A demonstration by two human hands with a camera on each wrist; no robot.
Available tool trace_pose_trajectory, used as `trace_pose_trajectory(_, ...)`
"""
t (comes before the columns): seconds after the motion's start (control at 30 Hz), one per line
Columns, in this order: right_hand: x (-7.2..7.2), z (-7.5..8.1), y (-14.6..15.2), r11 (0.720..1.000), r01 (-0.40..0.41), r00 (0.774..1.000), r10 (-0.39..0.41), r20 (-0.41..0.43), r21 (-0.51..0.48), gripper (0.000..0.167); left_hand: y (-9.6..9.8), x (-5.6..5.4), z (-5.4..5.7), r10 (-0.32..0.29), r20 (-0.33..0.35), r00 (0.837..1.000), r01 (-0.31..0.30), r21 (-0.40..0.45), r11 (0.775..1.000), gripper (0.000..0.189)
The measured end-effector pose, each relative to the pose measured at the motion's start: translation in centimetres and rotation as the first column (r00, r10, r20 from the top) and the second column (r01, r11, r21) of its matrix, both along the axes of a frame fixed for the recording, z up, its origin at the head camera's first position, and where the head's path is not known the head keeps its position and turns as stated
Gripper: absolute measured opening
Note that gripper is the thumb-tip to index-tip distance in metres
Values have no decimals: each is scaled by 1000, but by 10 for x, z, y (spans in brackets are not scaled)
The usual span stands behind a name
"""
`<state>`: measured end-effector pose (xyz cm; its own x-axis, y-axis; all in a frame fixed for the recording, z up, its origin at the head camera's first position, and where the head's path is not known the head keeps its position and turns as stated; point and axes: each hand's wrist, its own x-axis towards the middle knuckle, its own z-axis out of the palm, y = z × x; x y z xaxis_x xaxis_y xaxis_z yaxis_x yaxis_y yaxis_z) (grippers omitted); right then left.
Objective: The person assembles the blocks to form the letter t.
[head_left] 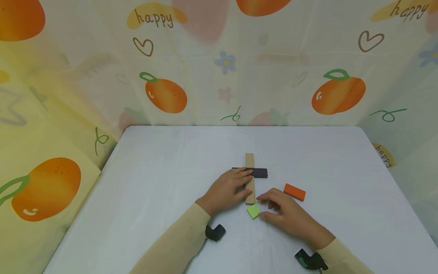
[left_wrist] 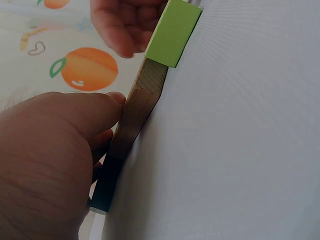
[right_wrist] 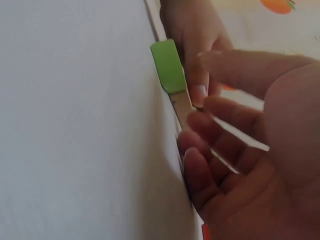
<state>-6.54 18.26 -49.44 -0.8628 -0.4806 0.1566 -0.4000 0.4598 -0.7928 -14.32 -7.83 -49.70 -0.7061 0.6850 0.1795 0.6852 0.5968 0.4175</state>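
Observation:
Light wooden strips [head_left: 250, 160] run lengthwise on the table, with a dark block [head_left: 261, 173] lying crosswise between their upper and lower parts. Whether the wood is one piece or two is hidden. My left hand [head_left: 224, 192] rests on these pieces: its extended fingers reach the dark block, and its thumb touches the lower wood's edge. At the near end of the wood sits a small green block [head_left: 253, 211], turned like a diamond in the head view. Close to its right is my right hand [head_left: 291, 217], fingers loosely bent and holding nothing; the thumb tip is beside the block.
An orange block [head_left: 295, 192] lies just beyond the right hand. The white table [head_left: 164, 160] meets a fruit-printed cloth [head_left: 205, 87] at the back and sides. Dark wrist devices [head_left: 215, 232] sit by both sleeves.

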Motion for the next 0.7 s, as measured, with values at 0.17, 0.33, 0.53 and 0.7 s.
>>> trace_pose_trajectory(0.17,0,6,5,995,7,999,-3,46,-99,42,1,0,-1,3,7,1000,-3,7,1000,56)
trace_pose_trajectory(0.33,-1,11,12,975,-47,998,54,26,-218,43,1,1,0,7,12,1000,-7,-1,1000,56)
trace_pose_trajectory(0.53,-6,13,24,931,-147,989,139,-47,-333,40,1,1,0,10,9,1000,-10,-13,1000,56)
trace_pose_trajectory(0.7,-9,14,33,903,-167,985,166,-38,-395,39,0,1,1,7,-4,1000,-7,-14,1000,55)
